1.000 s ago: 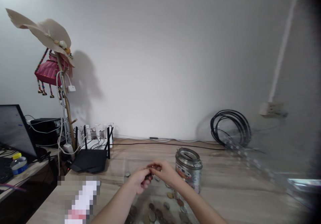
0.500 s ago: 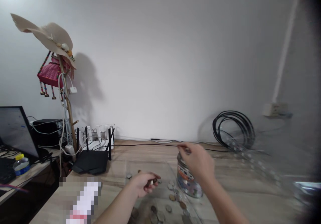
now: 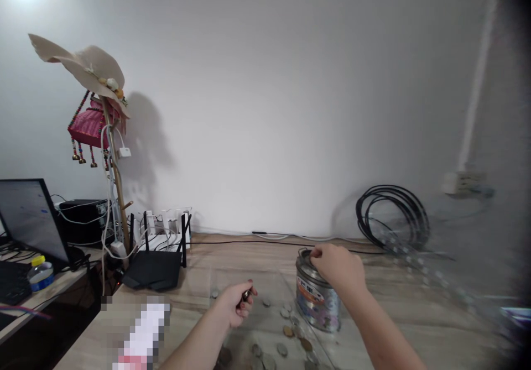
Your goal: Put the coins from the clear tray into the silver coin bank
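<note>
My left hand point(image 3: 237, 302) is curled above the scattered coins, with a few coins point(image 3: 246, 295) partly visible between its fingers. Its wrist comes in from the bottom of the view. My right hand point(image 3: 341, 270) rests over the top of a round metal tin point(image 3: 318, 298) with a coloured printed label, its fingertips pinched at the tin's upper surface. Whatever those fingertips hold is hidden. Several coins, silver and brownish point(image 3: 287, 331), lie on a clear sheet point(image 3: 265, 279) left of the tin and between my arms.
A black router point(image 3: 152, 270) and a white strip blurred by pixels stand at the left of the table. Behind the tin lie a coil of black cable point(image 3: 392, 215) and thin cords along the wall. A monitor point(image 3: 33, 215) and a yellow-capped bottle point(image 3: 40, 275) are at far left.
My right hand has come down a little onto the tin's top. The fingers of my left hand have curled tighter round the coins. The whole view has shifted slightly.
</note>
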{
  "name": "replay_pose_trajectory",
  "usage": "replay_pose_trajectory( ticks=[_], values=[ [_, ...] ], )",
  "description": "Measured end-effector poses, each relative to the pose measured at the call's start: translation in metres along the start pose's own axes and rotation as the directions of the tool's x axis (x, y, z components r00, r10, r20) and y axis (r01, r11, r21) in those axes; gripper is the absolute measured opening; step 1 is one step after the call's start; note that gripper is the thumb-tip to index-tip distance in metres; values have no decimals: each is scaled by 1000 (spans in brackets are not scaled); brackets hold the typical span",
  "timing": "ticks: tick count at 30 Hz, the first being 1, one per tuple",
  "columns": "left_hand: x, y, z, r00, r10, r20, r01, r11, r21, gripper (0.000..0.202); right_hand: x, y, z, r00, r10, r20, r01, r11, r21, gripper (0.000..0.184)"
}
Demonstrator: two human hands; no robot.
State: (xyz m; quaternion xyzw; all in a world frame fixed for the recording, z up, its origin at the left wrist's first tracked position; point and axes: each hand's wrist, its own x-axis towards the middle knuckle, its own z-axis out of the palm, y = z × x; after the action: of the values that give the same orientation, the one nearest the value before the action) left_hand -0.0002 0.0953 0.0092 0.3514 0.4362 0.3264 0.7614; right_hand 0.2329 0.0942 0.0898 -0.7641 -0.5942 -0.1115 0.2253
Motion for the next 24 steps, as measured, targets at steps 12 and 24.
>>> replay_pose_trajectory(
  ticks=[12, 24],
  values=[
    [-11, -2, 7, 979, 72, 191, -116, 965, 234, 24, -41, -53, 33, 838, -542, 62, 409, 701, 584, 27],
    [-8, -4, 7, 991, -10, 130, -4, 995, 103, 14, -32, -30, 2, 976, -137, -170, 186, 929, 319, 30]
  ],
)
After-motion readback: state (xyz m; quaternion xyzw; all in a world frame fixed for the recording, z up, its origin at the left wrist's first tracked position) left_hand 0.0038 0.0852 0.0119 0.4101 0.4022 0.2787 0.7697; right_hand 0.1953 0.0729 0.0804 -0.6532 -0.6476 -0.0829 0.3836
